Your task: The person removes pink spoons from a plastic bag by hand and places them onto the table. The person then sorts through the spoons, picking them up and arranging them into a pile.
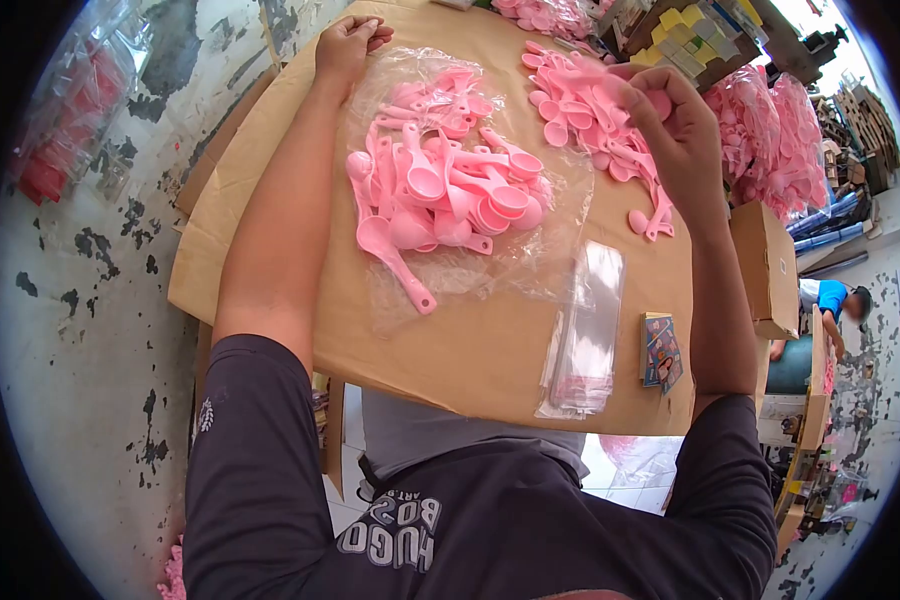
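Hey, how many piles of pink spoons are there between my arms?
2: one pile of spoons amid the clear plastic, another pile to its right, beside your right hand. That hand may hide some spoons.

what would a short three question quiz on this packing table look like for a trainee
1. True or false: the right hand is closer than the left hand to the small blue printed cards.
2. What lies just left of those cards?
a) a wooden ruler
b) flat clear plastic sleeves
c) steel scissors
3. Fill in: the central heap of pink plastic spoons lies on ____ plastic.

Key: 1 true; 2 b; 3 clear.
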A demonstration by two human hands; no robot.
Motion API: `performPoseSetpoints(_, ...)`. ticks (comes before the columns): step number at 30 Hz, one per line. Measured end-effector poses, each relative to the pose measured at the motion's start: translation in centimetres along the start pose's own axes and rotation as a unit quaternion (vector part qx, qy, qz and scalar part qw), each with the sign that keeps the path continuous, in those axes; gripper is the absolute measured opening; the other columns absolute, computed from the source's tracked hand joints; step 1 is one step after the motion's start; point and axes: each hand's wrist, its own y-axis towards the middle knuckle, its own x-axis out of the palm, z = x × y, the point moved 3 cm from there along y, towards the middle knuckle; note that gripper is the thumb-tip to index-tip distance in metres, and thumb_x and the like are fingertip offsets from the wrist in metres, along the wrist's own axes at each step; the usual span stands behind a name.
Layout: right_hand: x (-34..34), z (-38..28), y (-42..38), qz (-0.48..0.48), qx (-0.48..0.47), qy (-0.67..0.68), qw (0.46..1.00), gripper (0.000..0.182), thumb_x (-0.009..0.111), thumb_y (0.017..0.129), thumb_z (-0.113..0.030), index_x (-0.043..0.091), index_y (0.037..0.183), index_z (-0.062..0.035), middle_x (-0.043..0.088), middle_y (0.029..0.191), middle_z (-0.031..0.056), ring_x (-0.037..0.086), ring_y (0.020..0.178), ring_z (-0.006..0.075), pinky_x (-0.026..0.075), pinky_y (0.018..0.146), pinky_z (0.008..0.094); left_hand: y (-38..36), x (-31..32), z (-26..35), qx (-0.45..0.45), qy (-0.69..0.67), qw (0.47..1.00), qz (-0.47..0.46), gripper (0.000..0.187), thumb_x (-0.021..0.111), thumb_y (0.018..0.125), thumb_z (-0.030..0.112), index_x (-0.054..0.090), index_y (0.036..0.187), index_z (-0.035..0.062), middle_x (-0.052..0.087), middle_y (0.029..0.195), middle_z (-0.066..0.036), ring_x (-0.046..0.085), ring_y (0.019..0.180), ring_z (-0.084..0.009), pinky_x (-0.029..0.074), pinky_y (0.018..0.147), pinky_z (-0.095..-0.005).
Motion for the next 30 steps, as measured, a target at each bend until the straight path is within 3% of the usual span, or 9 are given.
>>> performPoseSetpoints(1,-0.4,0.4,0.1,0.001,0.0,-0.001,1.0,0.014,0.067,0.101,-0.013,0.066,0.108,-0.0001,0.071,0.12,0.0119,0.068,0.096,0.0176,0.055,0.085,0.0313,0.0,0.0,0.0,0.0,-0.001,1.0,-0.001,0.027,0.057,0.106,0.011,0.064,0.124,-0.0088,0.074,0.113,-0.02,0.074,0.103,-0.0223,0.06,0.091,-0.0255)
performPoseSetpoints(3,-0.9,0.5,0.2,0.043,-0.064,-0.339,0.938,0.021,0.071,0.096,-0.014,0.067,0.112,-0.0017,0.071,0.122,0.0135,0.069,0.103,0.0278,0.054,0.094,0.0386,0.1,0.0,0.0,-0.005,-0.011,1.0,-0.008,0.027,0.057,0.106,0.01,0.064,0.124,-0.009,0.074,0.113,-0.02,0.074,0.103,-0.0222,0.06,0.091,-0.0255)
performPoseSetpoints(7,0.9,0.4,-0.9,0.054,-0.119,-0.368,0.921,0.028,0.074,0.093,-0.018,0.067,0.117,-0.0049,0.069,0.123,0.0154,0.067,0.11,0.0337,0.052,0.099,0.0425,0.0,-0.1,0.1,-0.002,-0.001,1.0,-0.005,0.027,0.057,0.106,0.01,0.064,0.124,-0.009,0.075,0.113,-0.02,0.074,0.103,-0.0219,0.06,0.091,-0.0251)
performPoseSetpoints(11,5.7,-3.0,-2.8,-0.237,-0.058,-0.107,0.964,0.036,0.076,0.092,-0.021,0.066,0.124,-0.0077,0.067,0.122,0.0128,0.064,0.11,0.0333,0.052,0.095,0.0425,0.0,0.0,-0.1,0.003,0.007,1.0,-0.005,0.027,0.057,0.106,0.011,0.064,0.124,-0.009,0.075,0.113,-0.02,0.075,0.102,-0.0219,0.06,0.091,-0.0252)
performPoseSetpoints(16,8.0,-3.7,-3.9,-0.268,-0.117,-0.203,0.934,0.025,0.081,0.085,-0.015,0.065,0.102,-0.0053,0.063,0.112,0.0088,0.061,0.109,0.0309,0.051,0.094,0.0434,-0.1,0.0,0.1,0.002,0.008,1.0,-0.001,0.028,0.057,0.106,0.01,0.064,0.124,-0.0094,0.074,0.113,-0.02,0.074,0.103,-0.0222,0.06,0.092,-0.0255)
performPoseSetpoints(23,4.5,-3.6,-2.6,-0.22,-0.118,-0.105,0.963,0.017,0.077,0.093,-0.019,0.067,0.101,-0.0067,0.066,0.107,0.0058,0.064,0.096,0.0231,0.052,0.085,0.0385,1.4,-0.8,-1.6,-0.007,-0.035,0.999,-0.01,0.028,0.056,0.106,0.01,0.062,0.125,-0.0098,0.074,0.114,-0.021,0.074,0.105,-0.0224,0.06,0.093,-0.0259)
performPoseSetpoints(26,1.6,-3.4,-1.7,-0.238,-0.023,-0.047,0.97,0.014,0.075,0.095,-0.01,0.068,0.103,-0.0008,0.066,0.111,0.0062,0.062,0.098,0.015,0.05,0.089,0.0306,1.7,-1.0,-1.9,-0.004,-0.031,0.999,-0.012,0.028,0.056,0.106,0.01,0.062,0.125,-0.0096,0.074,0.114,-0.02,0.074,0.104,-0.0222,0.06,0.092,-0.0256)
performPoseSetpoints(28,-0.1,-2.3,-1.3,-0.083,0.038,0.148,0.985,0.009,0.072,0.098,-0.013,0.072,0.103,-0.0052,0.068,0.101,0.0011,0.06,0.089,0.0073,0.048,0.079,0.0248,1.8,-1.0,-2.0,-0.003,-0.026,1.0,-0.015,0.028,0.056,0.106,0.011,0.063,0.125,-0.0095,0.074,0.114,-0.02,0.074,0.104,-0.022,0.06,0.091,-0.0254)
performPoseSetpoints(30,-1.8,-0.8,-0.9,-0.025,0.03,0.075,0.996,0.012,0.071,0.098,-0.013,0.072,0.107,-0.0042,0.067,0.1,0.0015,0.06,0.089,0.007,0.048,0.08,0.0236,1.7,-1.0,-1.9,-0.003,-0.027,0.999,-0.017,0.028,0.057,0.106,0.011,0.063,0.125,-0.0091,0.074,0.113,-0.02,0.074,0.103,-0.0217,0.06,0.09,-0.0249)
